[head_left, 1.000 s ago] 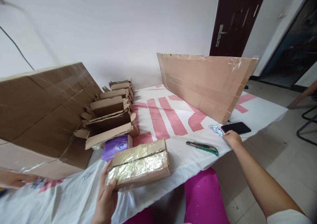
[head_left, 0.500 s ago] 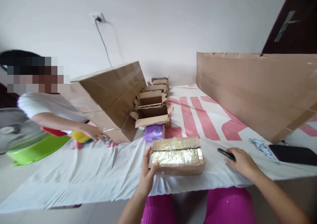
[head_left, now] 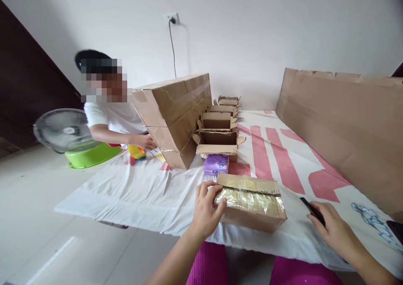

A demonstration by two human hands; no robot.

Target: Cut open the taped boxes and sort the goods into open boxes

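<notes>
A taped cardboard box [head_left: 255, 211] lies near the table's front edge, its top flap slit along the tape. My left hand [head_left: 206, 207] grips its left end, with the thumb on the front and the fingers curled over the top edge. To the right of the box, my right hand [head_left: 335, 224] is closed around a dark utility knife [head_left: 310, 209], whose tip points toward the box without touching it. Just behind the box sits a purple packet [head_left: 215, 165] with blue round marks.
Several open cardboard boxes [head_left: 217, 149] run in a row toward the wall. Stacked closed boxes [head_left: 179, 121] stand left of them, and a large cardboard panel [head_left: 340, 121] on the right. Across the table a person [head_left: 110, 121] reaches beside the stack. A fan [head_left: 64, 129] stands far left.
The view has swung left. My left fingers have shifted from the box's side onto its top left edge, and the box sits slightly turned. My right hand still holds the knife.
</notes>
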